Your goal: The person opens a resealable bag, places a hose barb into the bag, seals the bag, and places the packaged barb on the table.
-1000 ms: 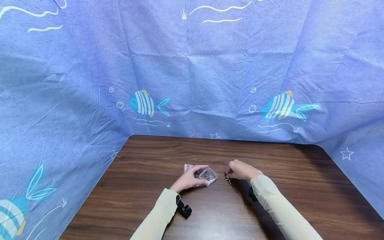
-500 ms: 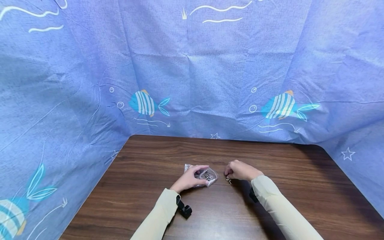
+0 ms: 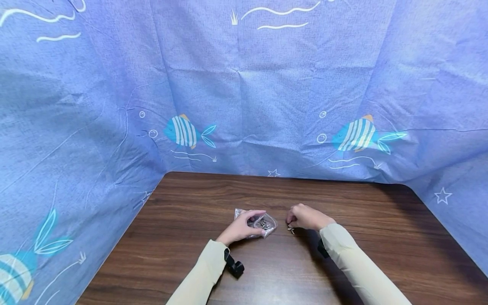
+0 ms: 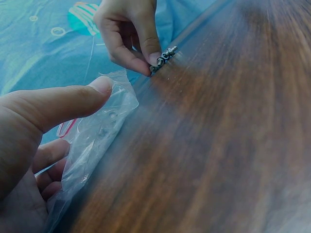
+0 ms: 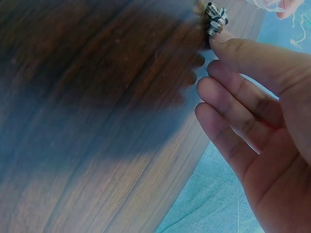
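Note:
My left hand [image 3: 241, 225] holds a clear plastic zip bag [image 3: 271, 220], thumb and fingers spread at its mouth. Inside the bag lie small metal screws [image 3: 264, 225]. In the left wrist view the thumb rests along the bag [image 4: 92, 145], with a red zip line beside the fingers. To the right of the bag, my right hand [image 3: 308, 217] bends down to a small pile of screws [image 3: 291, 230] on the table. Its thumb and forefinger pinch at the screws [image 4: 164, 57] in the left wrist view. The right wrist view shows the other fingers loosely bent, apart from the pile [image 5: 216, 22].
The dark wood-grain table [image 3: 190, 190] stretches out around both hands. Behind it and at its sides hangs a blue cloth [image 3: 274, 93] printed with fish. A black wrist strap with a camera [image 3: 234, 266] sits on the left wrist.
The right fingertips shift slightly at the screw pile, and a little more of the screws shows. The left hand and the bag stay in place.

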Demonstrator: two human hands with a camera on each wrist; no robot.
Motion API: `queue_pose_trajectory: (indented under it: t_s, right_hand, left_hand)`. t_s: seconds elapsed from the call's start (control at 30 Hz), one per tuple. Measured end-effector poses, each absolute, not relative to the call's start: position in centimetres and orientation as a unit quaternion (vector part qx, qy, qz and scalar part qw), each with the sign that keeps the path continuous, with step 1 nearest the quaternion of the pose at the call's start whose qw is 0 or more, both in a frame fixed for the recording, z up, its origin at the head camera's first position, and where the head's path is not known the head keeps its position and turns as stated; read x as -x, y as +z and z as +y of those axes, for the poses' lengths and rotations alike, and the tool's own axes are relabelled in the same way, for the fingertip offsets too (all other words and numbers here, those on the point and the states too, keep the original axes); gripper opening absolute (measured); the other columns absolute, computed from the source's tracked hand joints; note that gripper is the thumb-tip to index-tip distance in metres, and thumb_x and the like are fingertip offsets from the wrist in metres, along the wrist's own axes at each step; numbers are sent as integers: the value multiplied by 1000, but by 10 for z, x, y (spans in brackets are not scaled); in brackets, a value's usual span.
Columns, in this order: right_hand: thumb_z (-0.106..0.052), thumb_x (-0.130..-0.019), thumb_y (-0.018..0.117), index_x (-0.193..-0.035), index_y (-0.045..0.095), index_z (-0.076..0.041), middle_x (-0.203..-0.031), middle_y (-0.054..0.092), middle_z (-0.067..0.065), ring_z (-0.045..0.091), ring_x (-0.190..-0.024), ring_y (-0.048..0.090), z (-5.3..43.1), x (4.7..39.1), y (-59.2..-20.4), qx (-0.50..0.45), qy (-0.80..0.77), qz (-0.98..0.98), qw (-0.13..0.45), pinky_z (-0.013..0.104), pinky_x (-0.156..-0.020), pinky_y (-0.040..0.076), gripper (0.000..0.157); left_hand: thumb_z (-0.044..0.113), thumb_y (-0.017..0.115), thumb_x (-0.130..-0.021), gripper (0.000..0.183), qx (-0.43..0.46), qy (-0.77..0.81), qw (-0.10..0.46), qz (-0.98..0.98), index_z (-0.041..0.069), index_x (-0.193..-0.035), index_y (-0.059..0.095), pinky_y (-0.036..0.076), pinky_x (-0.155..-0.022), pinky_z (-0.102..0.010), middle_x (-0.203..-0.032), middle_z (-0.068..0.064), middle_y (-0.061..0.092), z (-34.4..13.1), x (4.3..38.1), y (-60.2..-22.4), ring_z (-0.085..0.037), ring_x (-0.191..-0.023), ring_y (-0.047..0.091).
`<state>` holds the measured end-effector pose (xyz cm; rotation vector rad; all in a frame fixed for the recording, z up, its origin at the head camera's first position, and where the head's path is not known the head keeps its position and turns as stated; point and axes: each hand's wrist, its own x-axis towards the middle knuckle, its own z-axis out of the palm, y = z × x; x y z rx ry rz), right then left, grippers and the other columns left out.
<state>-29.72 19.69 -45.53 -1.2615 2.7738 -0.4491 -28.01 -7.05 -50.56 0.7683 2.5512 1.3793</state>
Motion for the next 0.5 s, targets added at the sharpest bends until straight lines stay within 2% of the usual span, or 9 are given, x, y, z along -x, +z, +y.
queue_pose_trajectory:
  t_s: [0.5]
  right_hand:
    - [-2,-80,72,-70,69,-12,-74,63,-5,1,-67,52,197,295,-453,410,-127,903,26,18,-61,46,14]
  left_hand:
    - [30,79,-79,61,-251,454,75,852,20,-136,56,42,-92,-30,-127,-2,59,-71,280,-505,-15,-107,47]
